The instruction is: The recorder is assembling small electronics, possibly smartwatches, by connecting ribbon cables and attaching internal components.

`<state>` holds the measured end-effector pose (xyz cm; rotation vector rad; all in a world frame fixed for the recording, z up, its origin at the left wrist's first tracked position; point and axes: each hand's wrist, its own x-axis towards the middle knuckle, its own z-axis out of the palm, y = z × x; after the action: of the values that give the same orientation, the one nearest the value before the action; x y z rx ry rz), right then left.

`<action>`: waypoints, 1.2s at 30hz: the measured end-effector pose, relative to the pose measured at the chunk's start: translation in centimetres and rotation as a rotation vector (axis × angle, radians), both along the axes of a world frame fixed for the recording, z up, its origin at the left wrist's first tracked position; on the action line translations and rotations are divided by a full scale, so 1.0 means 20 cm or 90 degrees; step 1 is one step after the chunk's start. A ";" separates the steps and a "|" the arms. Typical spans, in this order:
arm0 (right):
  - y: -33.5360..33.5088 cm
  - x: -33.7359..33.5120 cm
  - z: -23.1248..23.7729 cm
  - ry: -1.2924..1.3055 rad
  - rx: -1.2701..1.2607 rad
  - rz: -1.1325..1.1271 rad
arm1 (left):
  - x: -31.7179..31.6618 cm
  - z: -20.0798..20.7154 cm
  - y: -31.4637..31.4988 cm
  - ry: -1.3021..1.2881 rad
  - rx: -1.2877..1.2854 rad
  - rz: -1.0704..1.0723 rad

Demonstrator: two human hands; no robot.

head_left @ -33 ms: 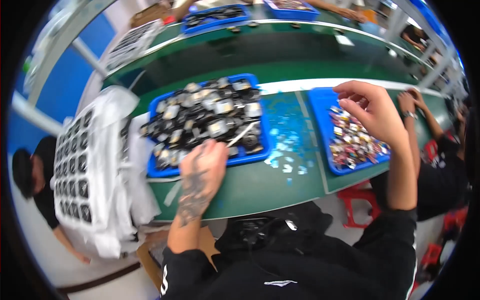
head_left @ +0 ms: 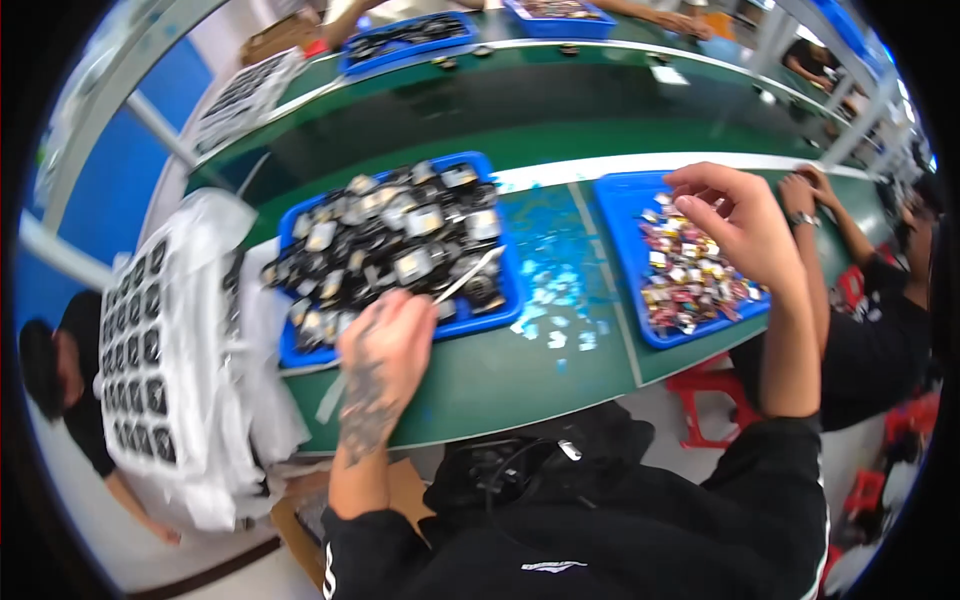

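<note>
My left hand (head_left: pixel 388 345) is closed at the near rim of a blue tray (head_left: pixel 515 295) heaped with small black parts (head_left: pixel 375 235), many with pale square faces. Its fingertips are hidden among the parts, so what they grip cannot be made out. Close to those fingers, a thin white strip (head_left: pixel 468 275) lies across the heap; whether they touch it is unclear. Raised over a second blue tray (head_left: pixel 625 200), on the right, is my right hand (head_left: pixel 738 215), fingers curved and thumb apart, with nothing visible between them. Small pink, white and yellow pieces (head_left: pixel 690 280) fill that tray.
Blue scraps (head_left: pixel 560 290) are scattered on the green table (head_left: pixel 500 375) between the trays. At left stands a stack of white trays (head_left: pixel 145 350) holding black parts. Co-workers' hands (head_left: pixel 805 195) rest at right, near a red stool (head_left: pixel 705 400). More blue trays (head_left: pixel 410 45) sit across the table.
The whole view has shifted a little, with the trays farther left in it. My left hand has drawn slightly toward me; my right hand keeps its pose.
</note>
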<state>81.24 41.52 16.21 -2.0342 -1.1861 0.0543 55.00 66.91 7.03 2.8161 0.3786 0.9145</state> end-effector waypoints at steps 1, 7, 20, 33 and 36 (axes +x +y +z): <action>-0.09 0.04 -0.06 0.046 0.010 -0.062 | 0.01 0.03 -0.02 -0.081 -0.027 -0.047; -0.20 0.25 -0.27 -0.064 -0.270 -0.057 | -0.36 0.12 0.00 0.082 0.006 -0.087; -0.13 0.35 -0.39 -0.110 -0.319 -0.110 | -0.03 0.30 0.00 0.147 -0.033 -0.141; 0.05 -0.32 -0.47 0.503 0.287 -0.019 | 0.63 0.01 0.10 0.148 0.045 -0.173; 0.12 -0.34 -0.49 0.595 0.367 -0.025 | 0.60 0.08 0.04 0.055 -0.275 -0.213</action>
<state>74.41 43.86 6.43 -1.2558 -0.4749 0.5189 66.94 67.71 8.57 2.4218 0.0910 0.5612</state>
